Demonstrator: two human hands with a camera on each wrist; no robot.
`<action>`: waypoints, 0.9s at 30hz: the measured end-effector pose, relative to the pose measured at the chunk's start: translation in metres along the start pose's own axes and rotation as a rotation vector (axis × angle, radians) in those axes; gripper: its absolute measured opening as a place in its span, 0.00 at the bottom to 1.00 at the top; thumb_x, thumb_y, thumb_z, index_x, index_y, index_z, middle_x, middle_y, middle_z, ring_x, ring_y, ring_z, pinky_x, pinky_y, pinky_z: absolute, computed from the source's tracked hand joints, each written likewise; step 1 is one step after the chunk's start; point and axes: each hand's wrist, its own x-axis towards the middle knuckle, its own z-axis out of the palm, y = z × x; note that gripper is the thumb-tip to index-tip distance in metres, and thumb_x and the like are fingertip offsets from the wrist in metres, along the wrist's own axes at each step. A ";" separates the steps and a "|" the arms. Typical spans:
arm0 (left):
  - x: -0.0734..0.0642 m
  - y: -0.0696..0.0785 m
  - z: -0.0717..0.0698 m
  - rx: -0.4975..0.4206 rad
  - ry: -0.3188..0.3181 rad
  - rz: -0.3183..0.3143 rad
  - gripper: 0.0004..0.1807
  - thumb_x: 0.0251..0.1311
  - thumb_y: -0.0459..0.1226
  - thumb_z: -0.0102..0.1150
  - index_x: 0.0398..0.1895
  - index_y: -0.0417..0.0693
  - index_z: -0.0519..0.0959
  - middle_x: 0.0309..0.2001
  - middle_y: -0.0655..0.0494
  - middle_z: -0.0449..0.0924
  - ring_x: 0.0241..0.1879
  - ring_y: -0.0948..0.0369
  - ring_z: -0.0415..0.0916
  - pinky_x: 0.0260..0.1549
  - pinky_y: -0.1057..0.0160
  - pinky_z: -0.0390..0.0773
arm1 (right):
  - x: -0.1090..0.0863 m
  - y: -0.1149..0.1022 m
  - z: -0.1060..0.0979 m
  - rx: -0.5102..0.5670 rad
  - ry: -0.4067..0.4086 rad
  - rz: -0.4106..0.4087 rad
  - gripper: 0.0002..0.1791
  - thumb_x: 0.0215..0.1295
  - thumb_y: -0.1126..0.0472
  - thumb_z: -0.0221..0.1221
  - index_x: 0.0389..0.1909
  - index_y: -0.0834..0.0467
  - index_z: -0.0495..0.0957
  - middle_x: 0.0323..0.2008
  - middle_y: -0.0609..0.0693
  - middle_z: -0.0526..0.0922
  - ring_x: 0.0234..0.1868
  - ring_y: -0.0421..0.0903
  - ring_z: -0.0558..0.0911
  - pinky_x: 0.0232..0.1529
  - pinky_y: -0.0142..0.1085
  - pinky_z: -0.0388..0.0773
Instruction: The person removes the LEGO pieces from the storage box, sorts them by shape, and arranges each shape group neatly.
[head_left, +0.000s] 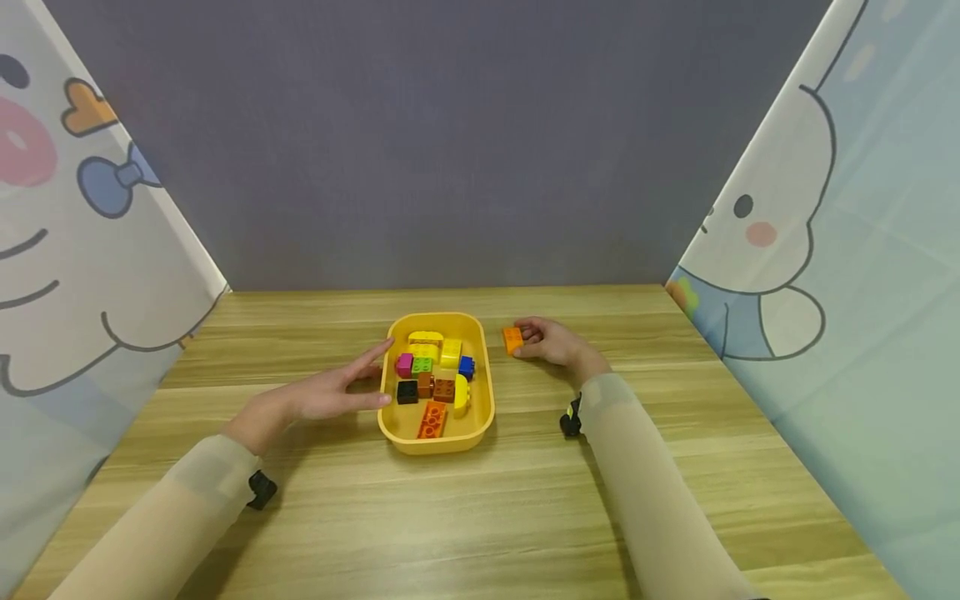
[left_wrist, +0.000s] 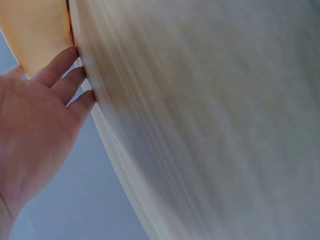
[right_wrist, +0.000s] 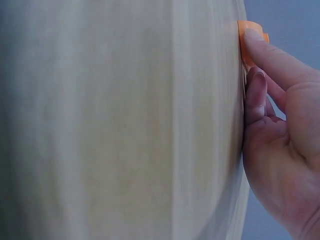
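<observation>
A yellow-orange tray (head_left: 399, 443) stands mid-table with several toy building bricks in it. My left hand (head_left: 330, 393) is at the tray's left side, thumb and fingers spread and fairly straight. In the left wrist view its fingertips reach the table beside the tray wall (left_wrist: 37, 30). To the right of the tray, my right hand (head_left: 551, 340) pinches an orange building brick (head_left: 512, 339) between thumb and fingers. The right wrist view shows the thumb against the side of this orange brick (right_wrist: 250, 42), which is at the table surface.
Inside the tray lie a magenta brick (head_left: 404, 365), a green brick (head_left: 422, 367), a blue brick (head_left: 467, 367), a black brick (head_left: 407, 392), yellow bricks, brown ones and an orange-red brick (head_left: 432, 420). A grey panel (head_left: 450, 150) rises behind the wooden table (head_left: 450, 533), with printed cloths on both sides.
</observation>
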 end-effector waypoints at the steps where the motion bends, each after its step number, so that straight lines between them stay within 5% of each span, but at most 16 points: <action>1: 0.000 0.000 0.000 0.004 0.001 0.003 0.55 0.74 0.66 0.60 0.90 0.83 0.33 0.88 0.36 0.54 0.86 0.31 0.50 0.78 0.17 0.50 | 0.000 0.000 0.000 0.011 -0.003 0.001 0.41 0.74 0.63 0.71 0.83 0.62 0.65 0.64 0.61 0.74 0.59 0.52 0.75 0.65 0.42 0.75; 11: 0.000 0.000 0.001 0.000 0.003 -0.003 0.55 0.73 0.67 0.60 0.90 0.84 0.34 0.88 0.37 0.54 0.86 0.32 0.50 0.78 0.18 0.48 | 0.001 0.005 -0.001 0.045 0.000 -0.008 0.44 0.71 0.63 0.73 0.83 0.63 0.63 0.64 0.60 0.74 0.59 0.51 0.75 0.64 0.40 0.76; 20: -0.001 0.000 0.001 -0.019 0.002 0.001 0.55 0.73 0.66 0.61 0.90 0.83 0.34 0.88 0.36 0.53 0.87 0.32 0.48 0.79 0.18 0.47 | -0.006 0.000 -0.005 0.044 -0.007 0.031 0.51 0.68 0.60 0.75 0.86 0.58 0.59 0.72 0.62 0.68 0.67 0.57 0.71 0.73 0.49 0.72; 27: 0.001 0.000 0.000 -0.025 0.000 -0.007 0.55 0.72 0.67 0.62 0.89 0.86 0.34 0.88 0.38 0.53 0.87 0.33 0.49 0.79 0.19 0.47 | -0.013 -0.006 -0.013 -0.025 0.000 -0.069 0.46 0.75 0.58 0.70 0.87 0.57 0.58 0.75 0.67 0.66 0.64 0.59 0.76 0.56 0.46 0.82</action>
